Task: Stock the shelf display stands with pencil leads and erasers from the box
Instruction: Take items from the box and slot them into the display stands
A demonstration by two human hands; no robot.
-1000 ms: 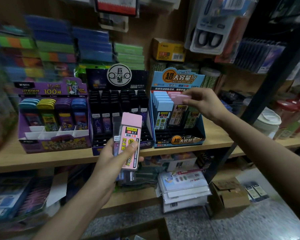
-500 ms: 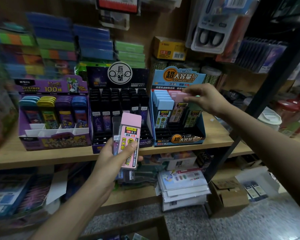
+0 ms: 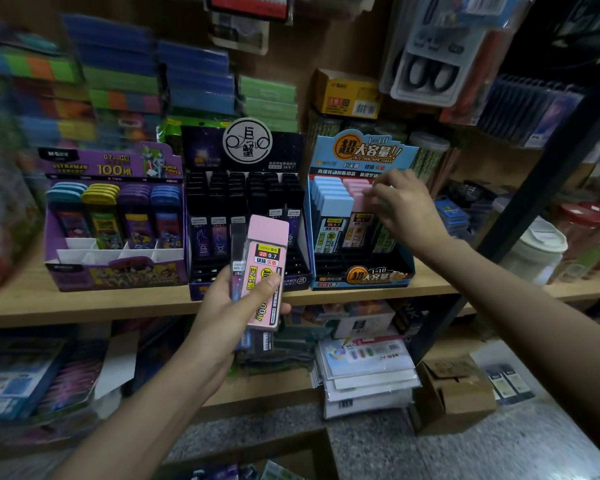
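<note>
Head view: a pink lead case (image 3: 264,271) — long axis upright, tilted slightly — was clamped with darker cases in the left hand (image 3: 231,306); the blue display stand (image 3: 361,216) lay at two o'clock, where the right hand's (image 3: 406,206) fingers were curled on the pink row.

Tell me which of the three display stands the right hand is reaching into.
The blue stand, rightmost; the right hand is over its pink packs.

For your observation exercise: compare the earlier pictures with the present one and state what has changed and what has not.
The right hand was pushing a pink-capped lead case into the blue cardboard display stand; it now rests lower on the pink row, its grip hidden. The left hand holds the pink flat lead case and darker cases as before.
</note>
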